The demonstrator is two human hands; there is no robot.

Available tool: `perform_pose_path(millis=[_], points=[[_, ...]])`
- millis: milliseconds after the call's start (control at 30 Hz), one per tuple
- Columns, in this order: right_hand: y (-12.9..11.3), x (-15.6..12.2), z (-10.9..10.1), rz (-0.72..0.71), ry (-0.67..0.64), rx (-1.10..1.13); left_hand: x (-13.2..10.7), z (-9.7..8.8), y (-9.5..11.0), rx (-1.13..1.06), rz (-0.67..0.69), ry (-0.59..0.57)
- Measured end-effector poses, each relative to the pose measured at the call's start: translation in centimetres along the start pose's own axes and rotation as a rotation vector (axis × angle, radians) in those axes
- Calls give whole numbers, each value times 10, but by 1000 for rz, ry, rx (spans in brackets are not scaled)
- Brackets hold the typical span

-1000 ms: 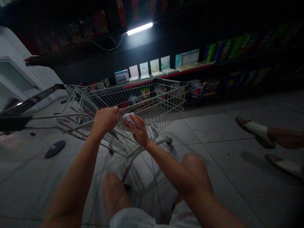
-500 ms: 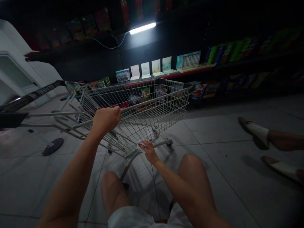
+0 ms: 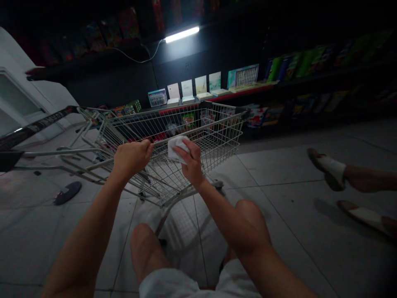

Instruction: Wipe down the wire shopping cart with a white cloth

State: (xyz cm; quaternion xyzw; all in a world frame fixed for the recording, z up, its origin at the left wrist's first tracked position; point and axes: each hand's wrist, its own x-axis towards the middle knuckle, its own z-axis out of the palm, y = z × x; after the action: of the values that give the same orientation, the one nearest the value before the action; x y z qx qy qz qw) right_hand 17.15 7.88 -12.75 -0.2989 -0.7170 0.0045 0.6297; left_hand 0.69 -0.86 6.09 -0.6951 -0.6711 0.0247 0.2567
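A wire shopping cart [image 3: 214, 142] stands side-on in front of me, its black handle [image 3: 40, 126] at the left. My left hand [image 3: 132, 159] is closed around the cart's near top rim. To the right of it, my right hand [image 3: 191, 159] grips a folded white cloth [image 3: 177, 148] close to the same rim; whether the cloth touches the wire I cannot tell. The cart's base frame and a wheel [image 3: 218, 183] show below, between and beyond my knees.
Behind the cart, a dark shelf holds upright booklets [image 3: 187, 90], boxed sets and snack packs under a lit tube lamp [image 3: 182, 34]. Another person's feet in light shoes [image 3: 335, 169] are at the right. A round dark stand base [image 3: 67, 193] rests on the tiled floor.
My right hand has moved up with the white cloth, from the cart's lower frame to near the top rim. My left hand keeps its hold on the rim.
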Motion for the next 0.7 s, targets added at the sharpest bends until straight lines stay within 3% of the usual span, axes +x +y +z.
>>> perform_pose_path(millis=[67,133,267,367,467,567,700], points=[[-5,29,3,-86,21,-14,-2,-1,-1,7,7,-4],[3,22,9,-107,-17,-32,-3,-1,-2,18,16,-7],[41,-65,23,-12,-139,-86,-4,0,-5,37,18,-8],[64,-132,22,77,-291,-151,-7,0,-9,42,17,-14],[74,-159,9,68,-414,-153,-10,0,-14,45,11,-26],[69,-140,-5,30,-377,-132,-9,-2,-14,33,-46,-54],[43,-69,-7,-45,-116,-95,11,-10,7,-23,-62,-48]])
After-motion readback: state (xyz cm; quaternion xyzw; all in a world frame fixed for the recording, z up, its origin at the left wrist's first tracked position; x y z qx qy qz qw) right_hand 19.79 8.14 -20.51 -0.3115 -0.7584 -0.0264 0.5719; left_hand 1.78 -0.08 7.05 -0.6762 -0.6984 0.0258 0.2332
